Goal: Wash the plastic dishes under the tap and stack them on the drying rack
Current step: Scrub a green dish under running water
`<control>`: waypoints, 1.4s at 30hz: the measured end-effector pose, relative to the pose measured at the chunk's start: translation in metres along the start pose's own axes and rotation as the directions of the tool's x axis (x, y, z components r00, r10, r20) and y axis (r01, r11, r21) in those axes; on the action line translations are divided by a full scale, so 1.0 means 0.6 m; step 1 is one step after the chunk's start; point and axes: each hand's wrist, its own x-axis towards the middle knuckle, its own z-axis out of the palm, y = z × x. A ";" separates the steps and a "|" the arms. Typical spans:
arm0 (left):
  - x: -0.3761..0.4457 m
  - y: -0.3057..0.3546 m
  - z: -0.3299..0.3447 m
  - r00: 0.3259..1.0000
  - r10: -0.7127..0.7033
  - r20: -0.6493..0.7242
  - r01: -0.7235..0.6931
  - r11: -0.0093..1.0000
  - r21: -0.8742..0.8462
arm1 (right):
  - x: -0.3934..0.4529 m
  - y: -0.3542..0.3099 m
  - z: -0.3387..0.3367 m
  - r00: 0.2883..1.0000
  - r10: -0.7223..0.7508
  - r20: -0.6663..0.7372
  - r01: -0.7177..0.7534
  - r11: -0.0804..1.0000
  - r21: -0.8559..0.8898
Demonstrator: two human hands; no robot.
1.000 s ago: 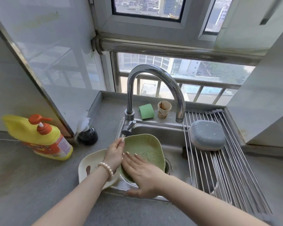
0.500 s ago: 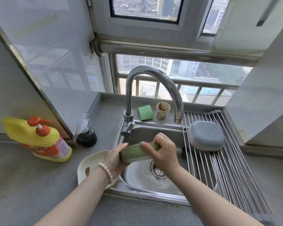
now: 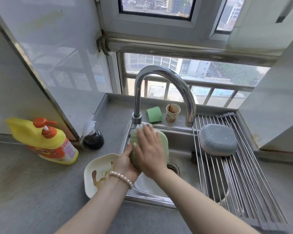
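Since half a second ago the pale green plastic dish has turned from edge-on to standing upright with its underside facing the camera, over the left part of the steel sink. The left hand grips the dish at its lower left edge, fingers curled round the rim, a pearl bracelet on the wrist. The right hand, blurred by motion, lies flat with straight fingers against the back of the dish, so both hands are close together on it.

Just left of the left wrist a cream plastic dish with brownish smears sits on the grey tabletop at the sink's edge. Above the hands rises the curved chrome tap; whether water is running cannot be told. Behind it stand a green sponge and a stained paper cup. Over the right part of the sink lies a roll-up steel drying rack bearing an upturned grey-blue plastic dish atop a pinkish one. Far left stand a yellow detergent bottle with an orange pump and a small dark bottle.
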 end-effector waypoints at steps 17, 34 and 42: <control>0.013 0.007 0.011 0.997 -0.018 -0.070 0.025 0.993 0.112 | -0.062 0.054 -0.011 0.894 -0.414 0.174 0.443 0.875 -0.196; 0.019 0.003 0.016 0.889 0.432 -0.153 -0.353 0.858 0.374 | 0.058 0.052 -0.088 0.839 0.528 0.130 -0.541 0.790 0.288; 0.026 -0.027 0.029 0.837 0.402 -0.372 -0.348 0.915 0.207 | -0.020 0.032 -0.002 0.400 0.913 0.087 -0.605 0.191 0.773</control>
